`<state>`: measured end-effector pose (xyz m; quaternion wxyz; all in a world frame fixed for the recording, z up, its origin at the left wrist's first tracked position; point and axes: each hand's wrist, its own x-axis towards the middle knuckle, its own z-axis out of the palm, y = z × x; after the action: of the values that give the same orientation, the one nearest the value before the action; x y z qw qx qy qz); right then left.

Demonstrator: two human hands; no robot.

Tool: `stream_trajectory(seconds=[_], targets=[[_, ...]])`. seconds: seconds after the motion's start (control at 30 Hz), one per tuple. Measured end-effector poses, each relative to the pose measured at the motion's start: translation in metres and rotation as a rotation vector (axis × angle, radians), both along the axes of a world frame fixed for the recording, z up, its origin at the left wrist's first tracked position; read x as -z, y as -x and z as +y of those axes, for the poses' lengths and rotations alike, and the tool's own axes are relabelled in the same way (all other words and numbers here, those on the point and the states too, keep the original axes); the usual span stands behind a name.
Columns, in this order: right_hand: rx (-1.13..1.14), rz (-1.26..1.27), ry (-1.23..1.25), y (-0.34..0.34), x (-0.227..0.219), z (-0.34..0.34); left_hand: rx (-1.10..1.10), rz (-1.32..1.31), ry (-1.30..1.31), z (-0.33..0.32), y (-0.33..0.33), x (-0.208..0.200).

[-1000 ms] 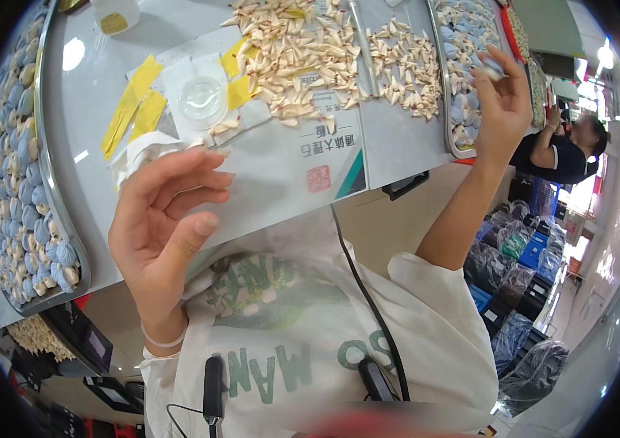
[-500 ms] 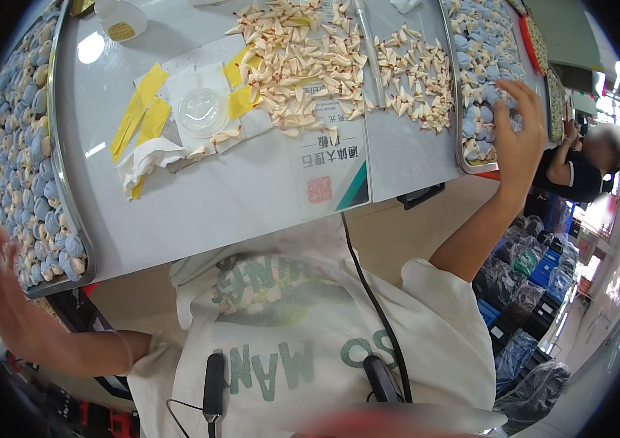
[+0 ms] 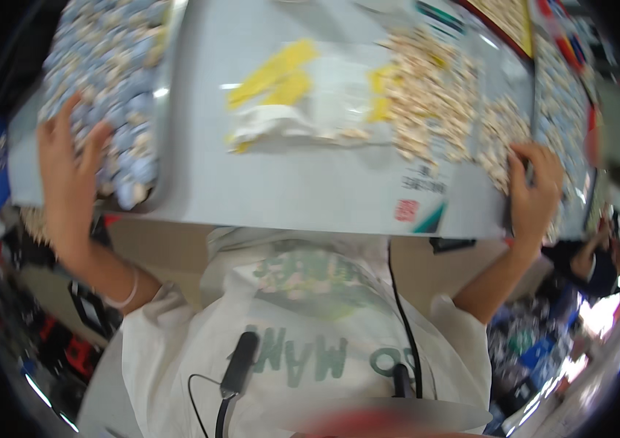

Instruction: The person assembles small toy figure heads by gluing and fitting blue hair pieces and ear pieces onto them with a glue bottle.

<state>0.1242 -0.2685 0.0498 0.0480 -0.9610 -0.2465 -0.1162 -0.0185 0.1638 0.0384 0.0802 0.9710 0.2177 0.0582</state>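
My left hand [image 3: 72,157] is over the near part of the left metal tray [image 3: 167,124], its fingers spread and nothing visible in them. Small rounded light-blue and cream pieces [image 3: 124,95] fill that tray. At the right, my right hand [image 3: 536,190] is by the near left corner of another tray of blue and cream pieces [image 3: 561,109]. Its fingers are bent, with a gap between thumb and forefinger; no held thing shows. Just left of it lies a spread of small pointed cream pieces [image 3: 503,135], blurred by motion. A larger heap of them [image 3: 426,98] lies farther left.
Yellow tape strips [image 3: 273,73], a crumpled white tissue [image 3: 270,122] and a clear round dish [image 3: 353,102] lie mid-table. A dark cable [image 3: 405,321] hangs down my white shirt. Beyond the right tray is a person in dark clothes [image 3: 591,266]; bagged crates [image 3: 529,350] stand below.
The view has swung left, so the table appears farther right. My left hand has moved in over the left tray. My right hand has come nearer, its fingers more bent.
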Motion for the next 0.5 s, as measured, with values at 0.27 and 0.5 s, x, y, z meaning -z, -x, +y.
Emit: stream_trajectory(seconds=[0.27,0.5], targets=[[0.184,-0.037,-0.298,0.005,0.006,0.008,0.267,-0.238,-0.098,-0.011,0.005,-0.002],[0.154,-0.112,-0.457,0.008,0.004,0.007,0.302,-0.351,-0.007,-0.021,-0.018,-0.009]])
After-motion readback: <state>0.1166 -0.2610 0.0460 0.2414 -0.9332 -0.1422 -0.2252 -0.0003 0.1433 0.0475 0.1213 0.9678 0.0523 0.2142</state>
